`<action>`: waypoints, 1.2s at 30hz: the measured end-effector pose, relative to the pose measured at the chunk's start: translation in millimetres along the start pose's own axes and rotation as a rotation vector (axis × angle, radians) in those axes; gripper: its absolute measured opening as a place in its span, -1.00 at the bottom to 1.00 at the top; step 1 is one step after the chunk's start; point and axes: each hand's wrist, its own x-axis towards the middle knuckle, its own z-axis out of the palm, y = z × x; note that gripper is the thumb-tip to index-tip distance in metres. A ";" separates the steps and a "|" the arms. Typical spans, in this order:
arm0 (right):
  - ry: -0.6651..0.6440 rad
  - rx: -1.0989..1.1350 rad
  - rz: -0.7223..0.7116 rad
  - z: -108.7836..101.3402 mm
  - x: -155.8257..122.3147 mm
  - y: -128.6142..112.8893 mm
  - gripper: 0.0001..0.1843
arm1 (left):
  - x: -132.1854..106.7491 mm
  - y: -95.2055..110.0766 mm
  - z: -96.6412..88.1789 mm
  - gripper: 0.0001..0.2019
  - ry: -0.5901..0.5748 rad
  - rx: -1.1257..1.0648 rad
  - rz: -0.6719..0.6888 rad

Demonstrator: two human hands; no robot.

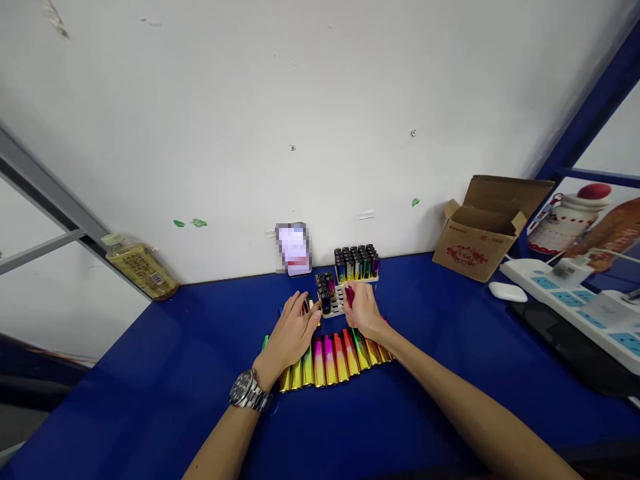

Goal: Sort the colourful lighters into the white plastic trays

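A row of shiny rainbow-coloured lighters (336, 359) lies flat on the blue table (165, 393) in front of me. Behind it stands a white slotted tray (336, 304), partly filled with upright lighters. My right hand (364, 313) is closed on a pink lighter (349, 294) held over that tray. My left hand (294, 332), with a metal watch on the wrist, rests on the left end of the row with its fingers curled over lighters near the tray's left side. A second, full tray of lighters (357, 263) stands further back against the wall.
A phone (293, 249) leans on the white wall. A tipped drink bottle (140, 268) lies at the back left. At the right are an open cardboard box (484, 227), a white earbud case (507, 291) and a white power strip (575, 300).
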 end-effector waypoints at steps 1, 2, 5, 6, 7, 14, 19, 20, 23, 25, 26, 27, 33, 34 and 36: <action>-0.009 0.004 -0.005 -0.1 0.2 -0.1 -0.69 | -0.1 -0.1 0.1 -0.45 0.002 -0.001 0.002; -0.019 0.015 -0.015 -0.1 0.3 -0.3 -0.68 | -0.2 -0.2 0.3 -0.45 0.005 -0.003 0.005; -0.057 0.066 -0.042 0.1 -0.1 -1.8 -0.64 | -0.3 -0.3 0.3 -0.46 0.011 -0.003 0.010; -0.071 0.087 -0.049 0.1 -0.2 -2.4 -0.63 | -0.3 -0.2 0.2 -0.45 0.010 -0.002 0.009; -0.082 0.108 -0.065 -0.2 -0.2 -2.9 -0.62 | -0.2 -0.1 0.1 -0.45 0.008 -0.001 0.006; -0.188 -0.060 -0.365 -12.5 7.7 -5.4 -0.57 | -0.1 0.1 0.3 -0.45 0.002 -0.001 -0.009; 0.008 -0.472 -0.578 -25.0 18.9 -1.4 -0.59 | -0.2 -1.2 0.9 -0.45 0.001 -0.002 -0.007; 0.000 -0.484 -0.576 -26.5 20.6 -0.1 -0.60 | -0.2 -1.4 1.0 -0.45 0.000 -0.002 -0.005; -0.031 -0.489 -0.555 -28.5 23.1 3.2 -0.64 | -0.2 -1.7 1.1 -0.45 0.000 -0.001 0.001; -0.040 -0.511 -0.552 -28.6 22.8 3.6 -0.67 | -0.2 -1.8 1.3 -0.45 0.007 -0.002 0.005; -0.047 -0.527 -0.558 -28.5 22.2 3.2 -0.69 | -0.3 -1.7 1.4 -0.46 0.014 -0.003 0.008; -0.055 -0.551 -0.572 -28.3 21.5 2.3 -0.70 | -0.3 -1.6 1.4 -0.46 0.020 -0.003 0.011; -0.073 -0.881 -0.705 -27.2 18.1 -3.1 -0.69 | -0.3 -0.5 0.3 -0.45 0.004 -0.009 0.000; -0.058 -0.941 -0.700 -27.2 17.7 -3.6 -0.70 | -0.2 -0.1 -0.1 -0.45 0.002 -0.009 -0.002; -0.041 -1.051 -0.657 -27.4 16.3 -5.2 -0.66 | -0.1 0.7 -1.1 -0.45 -0.007 -0.009 -0.008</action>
